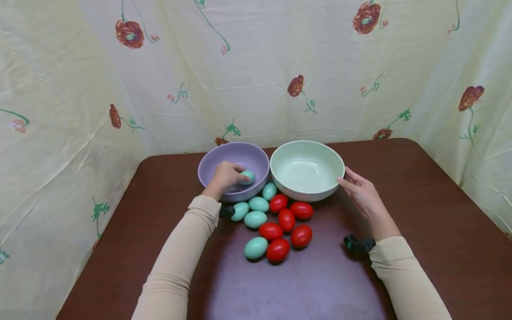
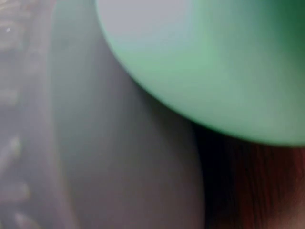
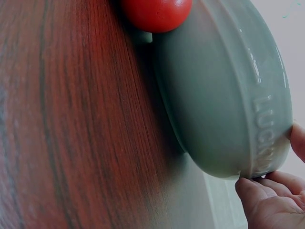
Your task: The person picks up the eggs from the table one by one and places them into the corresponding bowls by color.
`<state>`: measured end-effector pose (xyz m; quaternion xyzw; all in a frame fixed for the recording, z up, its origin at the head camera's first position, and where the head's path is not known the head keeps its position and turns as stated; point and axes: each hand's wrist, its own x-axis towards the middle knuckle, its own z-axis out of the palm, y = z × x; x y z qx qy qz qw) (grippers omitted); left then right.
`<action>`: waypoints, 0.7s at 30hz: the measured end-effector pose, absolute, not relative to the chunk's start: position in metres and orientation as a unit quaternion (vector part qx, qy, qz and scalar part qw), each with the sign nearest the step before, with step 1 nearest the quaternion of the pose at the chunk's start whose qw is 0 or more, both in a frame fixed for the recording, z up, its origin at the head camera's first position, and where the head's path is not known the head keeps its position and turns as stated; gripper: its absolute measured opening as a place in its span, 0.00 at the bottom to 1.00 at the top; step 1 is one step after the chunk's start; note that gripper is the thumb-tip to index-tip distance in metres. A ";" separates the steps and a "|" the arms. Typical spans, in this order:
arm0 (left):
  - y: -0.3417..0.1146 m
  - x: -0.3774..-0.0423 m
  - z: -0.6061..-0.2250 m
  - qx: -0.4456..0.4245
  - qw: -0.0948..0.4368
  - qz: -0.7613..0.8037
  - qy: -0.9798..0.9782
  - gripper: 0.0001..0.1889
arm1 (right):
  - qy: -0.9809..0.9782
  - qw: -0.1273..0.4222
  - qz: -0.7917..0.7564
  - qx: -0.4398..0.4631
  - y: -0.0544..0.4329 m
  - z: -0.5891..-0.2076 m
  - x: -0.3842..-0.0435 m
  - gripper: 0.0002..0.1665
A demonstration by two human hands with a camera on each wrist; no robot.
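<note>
We note: glossy, smooth pale green bowl [image 1: 300, 175] at the right hand [image 1: 365, 201]; shiny red eggs [image 1: 301, 236] left of it; wood-grained table [image 1: 320, 289] beneath, glossy; matt cloth sleeve [image 1: 406, 277] behind.

Raised letters [image 3: 261, 133] "LUCK", rest unclear, on pale green bowl [image 3: 209, 95]

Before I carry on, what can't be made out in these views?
Head: inside of the purple bowl, partly hidden by the left hand and green egg.
Left wrist: the green shape, blurred and cut off by the top and right edges.
Right wrist: inside of the pale green bowl, hidden by its wall; the red egg, cut off by the top edge.
</note>
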<state>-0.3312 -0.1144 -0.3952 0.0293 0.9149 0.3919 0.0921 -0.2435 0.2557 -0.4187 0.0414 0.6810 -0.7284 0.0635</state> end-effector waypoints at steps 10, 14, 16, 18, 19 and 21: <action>-0.113 -0.332 -0.394 0.024 0.097 0.386 0.917 0.23 | 0.690 0.062 -0.720 0.046 0.256 -0.418 -0.243 0.46; -0.112 -0.331 -0.394 0.021 0.097 0.385 0.918 0.23 | 0.686 0.064 -0.723 0.044 0.256 -0.418 -0.243 0.46; -0.112 -0.331 -0.394 0.019 0.098 0.386 0.917 0.24 | 0.684 0.064 -0.726 0.043 0.256 -0.419 -0.243 0.46; -0.112 -0.330 -0.394 0.019 0.097 0.388 0.916 0.23 | 0.684 0.064 -0.725 0.043 0.256 -0.419 -0.243 0.46; -0.112 -0.330 -0.394 0.019 0.097 0.389 0.916 0.23 | 0.684 0.064 -0.725 0.042 0.256 -0.419 -0.244 0.46; -0.113 -0.330 -0.394 0.020 0.096 0.390 0.916 0.23 | 0.684 0.064 -0.725 0.041 0.256 -0.419 -0.244 0.46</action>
